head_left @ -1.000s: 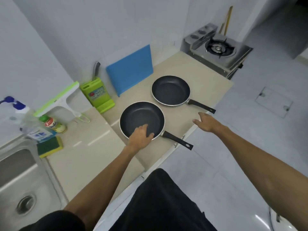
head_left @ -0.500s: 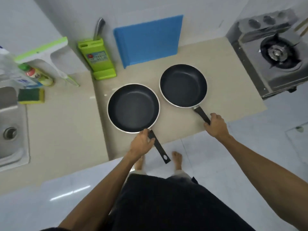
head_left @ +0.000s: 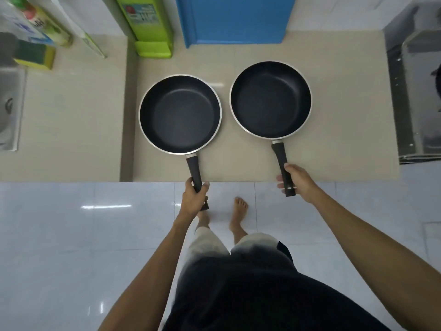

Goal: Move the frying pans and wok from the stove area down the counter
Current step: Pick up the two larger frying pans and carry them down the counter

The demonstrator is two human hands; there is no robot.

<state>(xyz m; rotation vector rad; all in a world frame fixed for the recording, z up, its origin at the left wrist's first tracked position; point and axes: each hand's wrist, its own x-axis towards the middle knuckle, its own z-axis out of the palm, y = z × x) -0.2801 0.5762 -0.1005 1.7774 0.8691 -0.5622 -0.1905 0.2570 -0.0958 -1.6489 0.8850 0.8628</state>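
Two black non-stick frying pans with pale rims rest side by side on the beige counter (head_left: 338, 120). The left pan (head_left: 180, 113) points its black handle toward me over the counter's front edge, and my left hand (head_left: 194, 199) is closed around that handle. The right pan (head_left: 270, 99) sits slightly further back, its handle also reaching past the edge. My right hand (head_left: 297, 181) wraps the end of this handle. Both pans are empty. No wok is in view.
A steel gas stove (head_left: 416, 91) fills the right edge. Against the back wall stand a blue cutting board (head_left: 235, 19) and a green knife block (head_left: 149, 25). A sponge (head_left: 33, 54), bottles and the sink (head_left: 9, 103) are at the left. White tiled floor lies below.
The view swung to look straight down. My left hand went from the left pan's rim to its handle and turned it toward me. My right hand took the right pan's handle.
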